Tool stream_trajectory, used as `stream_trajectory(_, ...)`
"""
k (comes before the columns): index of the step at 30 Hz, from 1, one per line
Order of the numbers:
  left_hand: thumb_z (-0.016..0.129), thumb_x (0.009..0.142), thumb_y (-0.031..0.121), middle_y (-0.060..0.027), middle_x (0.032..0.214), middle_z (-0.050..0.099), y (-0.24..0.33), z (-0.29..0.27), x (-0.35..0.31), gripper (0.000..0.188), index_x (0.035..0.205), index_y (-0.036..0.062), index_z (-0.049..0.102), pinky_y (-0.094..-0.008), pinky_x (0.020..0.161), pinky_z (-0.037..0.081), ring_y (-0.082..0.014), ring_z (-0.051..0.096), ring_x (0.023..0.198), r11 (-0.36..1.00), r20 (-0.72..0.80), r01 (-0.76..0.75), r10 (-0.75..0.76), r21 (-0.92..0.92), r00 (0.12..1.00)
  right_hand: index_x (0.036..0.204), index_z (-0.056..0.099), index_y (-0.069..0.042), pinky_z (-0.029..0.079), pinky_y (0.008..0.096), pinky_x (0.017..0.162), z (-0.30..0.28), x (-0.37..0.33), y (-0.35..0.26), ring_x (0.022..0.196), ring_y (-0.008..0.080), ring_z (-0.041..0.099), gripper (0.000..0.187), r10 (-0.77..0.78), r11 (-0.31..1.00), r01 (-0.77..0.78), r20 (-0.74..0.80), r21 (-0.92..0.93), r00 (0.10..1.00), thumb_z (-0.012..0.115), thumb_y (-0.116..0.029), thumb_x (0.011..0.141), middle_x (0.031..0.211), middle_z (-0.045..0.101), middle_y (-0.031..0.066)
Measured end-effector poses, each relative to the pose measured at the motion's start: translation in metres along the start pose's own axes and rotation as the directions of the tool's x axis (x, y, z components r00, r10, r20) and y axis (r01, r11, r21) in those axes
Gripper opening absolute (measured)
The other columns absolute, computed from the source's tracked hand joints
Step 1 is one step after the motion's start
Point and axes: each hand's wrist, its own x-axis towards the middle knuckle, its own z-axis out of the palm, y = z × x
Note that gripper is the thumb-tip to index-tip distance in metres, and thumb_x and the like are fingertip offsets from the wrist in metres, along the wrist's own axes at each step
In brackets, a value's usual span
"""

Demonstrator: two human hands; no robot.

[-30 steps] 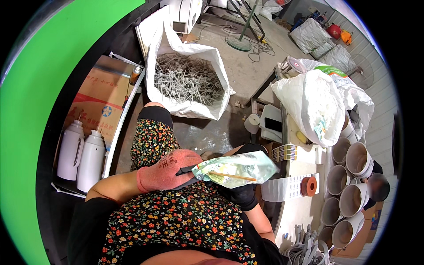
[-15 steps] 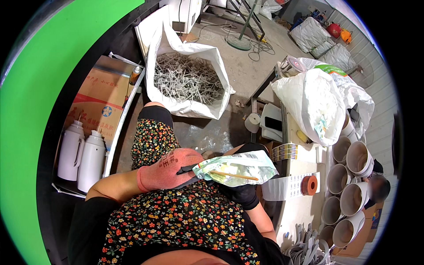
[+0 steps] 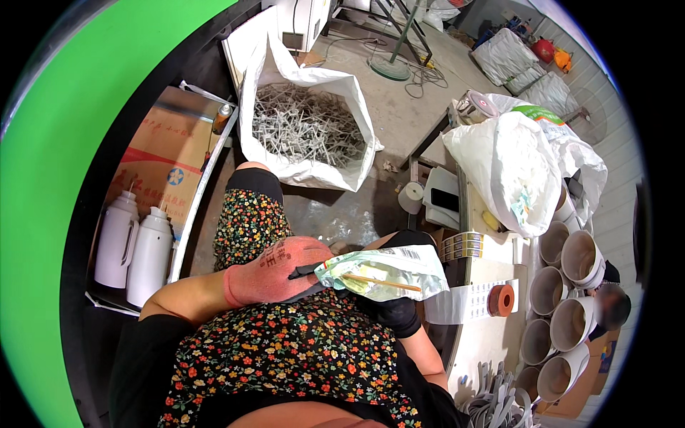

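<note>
In front of my lap, my left hand [image 3: 282, 271], in a red work glove with dark fingertips, is closed on the left end of a pale green-and-white plastic packet [image 3: 417, 267]. A thin wooden stick [image 3: 382, 282] lies slantwise in the packet's opening, over something pale yellow inside. My right hand [image 3: 389, 311] is beneath the packet's right part. Dark fabric covers its wrist, and the packet hides its fingers, so its grip does not show.
A white woven sack [image 3: 367, 132] of grey plastic parts stands ahead. Two thermos flasks [image 3: 150, 250] are at left. On the right workbench [image 3: 492, 342] are a brown tape roll [image 3: 501, 300], a banana [image 3: 492, 220], a filled white bag [image 3: 485, 153] and several buckets [image 3: 574, 321].
The packet's right end has changed shape slightly and its top edge sits a little differently. My left hand keeps its hold. The whole view has shifted slightly.
</note>
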Motion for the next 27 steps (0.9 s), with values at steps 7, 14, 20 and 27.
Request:
stream_trajectory(7,0.061,0.08,0.011,-0.0152,0.098,0.061,0.001,0.0,0.0,0.023,0.101,0.0011,0.06,-0.0388,0.081,0.046,-0.0328,0.058,0.092,1.0,-0.019,-0.002,0.001,-0.022,1.0,0.135,0.03,-0.003,0.039,0.0427,0.1,-0.004,0.003,0.004,0.119,0.0287,0.046,0.051,-0.043,0.931,0.01,0.084,0.365,0.996,0.034,-0.038,0.098,0.134,0.041,0.0156)
stream_trajectory(14,0.061,0.08,0.01,-0.0152,0.096,0.061,0.0,0.001,0.0,0.024,0.101,0.0008,0.059,-0.0388,0.079,0.046,-0.0331,0.058,0.091,1.0,-0.022,-0.015,0.015,-0.023,1.0,0.135,0.03,-0.004,0.041,0.0423,0.099,0.007,0.004,-0.011,0.118,0.0289,0.048,0.049,-0.001,0.985,-0.007,0.042,0.171,0.999,0.036,-0.035,0.098,0.134,0.041,0.0156)
stream_trajectory(20,0.061,0.079,0.01,-0.0154,0.097,0.061,0.001,0.0,0.0,0.024,0.101,0.0008,0.059,-0.0387,0.08,0.046,-0.0332,0.058,0.091,1.0,0.001,0.017,-0.017,-0.022,1.0,0.135,0.029,-0.003,0.04,0.041,0.1,0.009,0.003,-0.015,0.12,0.0289,0.046,0.05,0.054,0.998,-0.054,0.043,0.01,0.998,0.036,-0.035,0.098,0.134,0.041,0.0157)
stream_trajectory(27,0.062,0.079,0.01,-0.0156,0.098,0.061,0.002,0.0,-0.001,0.023,0.1,0.0009,0.059,-0.0388,0.08,0.046,-0.0333,0.058,0.092,1.0,-0.016,0.006,-0.007,-0.024,1.0,0.136,0.028,-0.003,0.038,0.0422,0.102,0.005,0.002,-0.004,0.121,0.0295,0.045,0.051,0.07,0.994,-0.074,0.05,0.083,0.996,0.033,-0.037,0.098,0.135,0.041,0.0162)
